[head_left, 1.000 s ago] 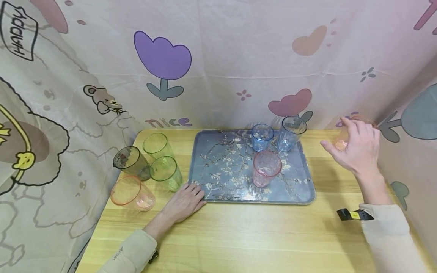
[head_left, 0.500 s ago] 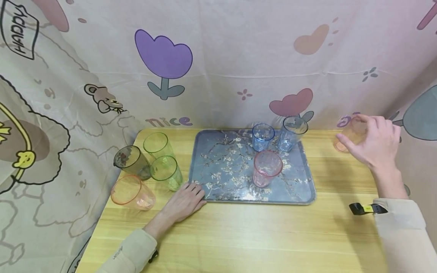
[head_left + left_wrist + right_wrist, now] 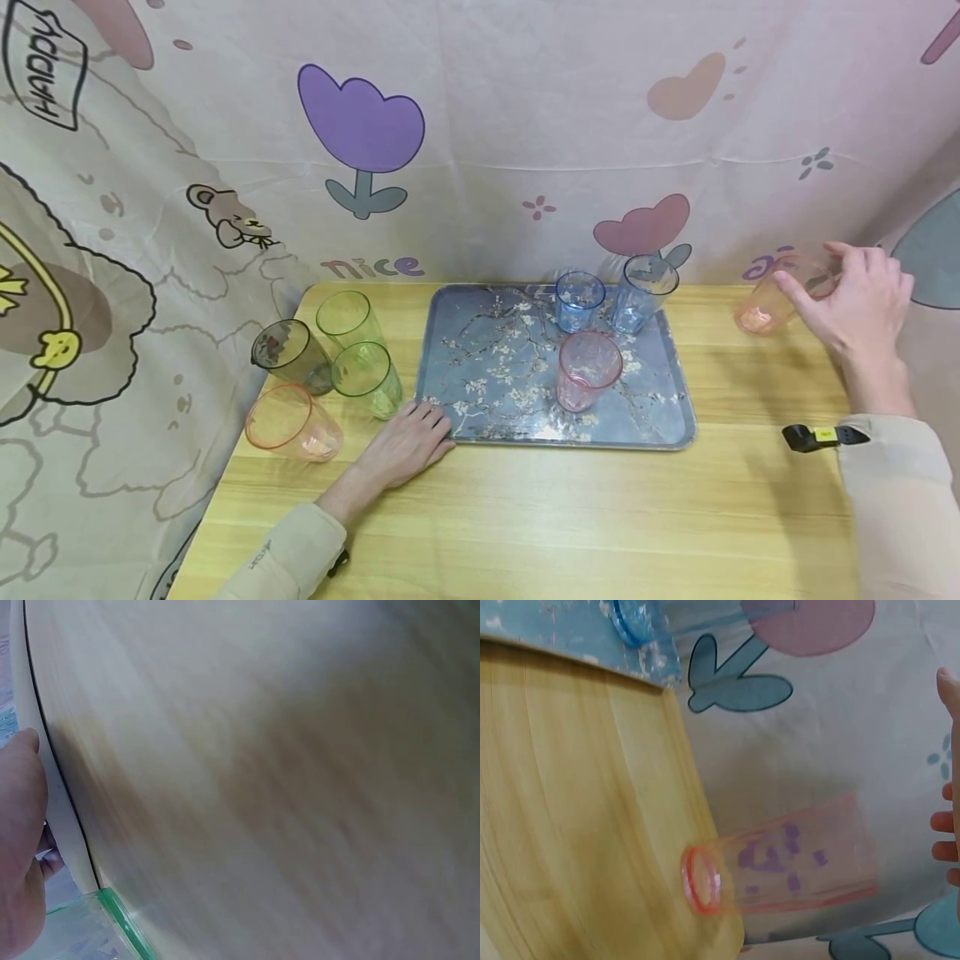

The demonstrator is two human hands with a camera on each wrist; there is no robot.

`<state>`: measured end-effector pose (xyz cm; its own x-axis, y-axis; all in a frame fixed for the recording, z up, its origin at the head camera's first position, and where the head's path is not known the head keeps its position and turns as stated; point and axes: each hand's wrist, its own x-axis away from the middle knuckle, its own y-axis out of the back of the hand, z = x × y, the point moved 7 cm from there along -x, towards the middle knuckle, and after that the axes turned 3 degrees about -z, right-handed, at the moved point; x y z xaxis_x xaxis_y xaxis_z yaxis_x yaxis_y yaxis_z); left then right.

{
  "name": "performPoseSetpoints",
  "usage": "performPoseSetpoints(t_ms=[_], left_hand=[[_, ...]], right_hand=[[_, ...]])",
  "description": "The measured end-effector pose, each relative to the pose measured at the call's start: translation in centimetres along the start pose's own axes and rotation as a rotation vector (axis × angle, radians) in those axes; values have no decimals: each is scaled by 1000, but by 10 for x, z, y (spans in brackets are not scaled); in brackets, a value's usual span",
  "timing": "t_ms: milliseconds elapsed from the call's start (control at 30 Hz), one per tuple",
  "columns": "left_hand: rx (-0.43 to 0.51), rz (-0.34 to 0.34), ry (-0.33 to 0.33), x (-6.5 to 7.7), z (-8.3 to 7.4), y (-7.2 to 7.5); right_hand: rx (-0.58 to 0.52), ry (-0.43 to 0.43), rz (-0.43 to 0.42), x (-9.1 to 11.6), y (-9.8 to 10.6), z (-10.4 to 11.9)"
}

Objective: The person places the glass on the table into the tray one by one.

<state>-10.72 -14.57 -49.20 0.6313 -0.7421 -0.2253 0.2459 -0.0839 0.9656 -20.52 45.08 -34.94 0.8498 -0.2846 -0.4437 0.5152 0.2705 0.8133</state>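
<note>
At the back right of the table stands a clear orange plastic cup (image 3: 776, 296), also in the right wrist view (image 3: 795, 859). My right hand (image 3: 862, 304) is just right of it, thumb and fingers spread; the right wrist view shows a gap between the fingers (image 3: 943, 821) and the cup. My left hand (image 3: 405, 442) rests at the front left corner of the blue flowered tray (image 3: 480, 342), fingers relaxed over its rim. On the tray stand a pink cup (image 3: 585, 375), a short blue cup (image 3: 577, 304) and a taller blue cup (image 3: 641, 296).
Left of the tray stand a yellow-green cup (image 3: 348, 321), a green cup (image 3: 371, 383), a dark grey cup (image 3: 292, 358) and another orange cup (image 3: 292, 425). A printed curtain (image 3: 480, 125) borders the wooden table (image 3: 570, 517) at the back and sides.
My right hand has moved to the right, from in front of the orange cup to its right side. The cup stays at about the same place. The left hand has not moved.
</note>
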Motion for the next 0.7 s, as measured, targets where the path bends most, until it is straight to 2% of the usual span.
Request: performPoseSetpoints(t_ms=[300, 700], left_hand=[[1, -5, -2, 0, 0, 1], [-5, -1, -2, 0, -1, 2]], right_hand=[[99, -68, 158, -11, -21, -26], [181, -75, 274, -21, -43, -45]])
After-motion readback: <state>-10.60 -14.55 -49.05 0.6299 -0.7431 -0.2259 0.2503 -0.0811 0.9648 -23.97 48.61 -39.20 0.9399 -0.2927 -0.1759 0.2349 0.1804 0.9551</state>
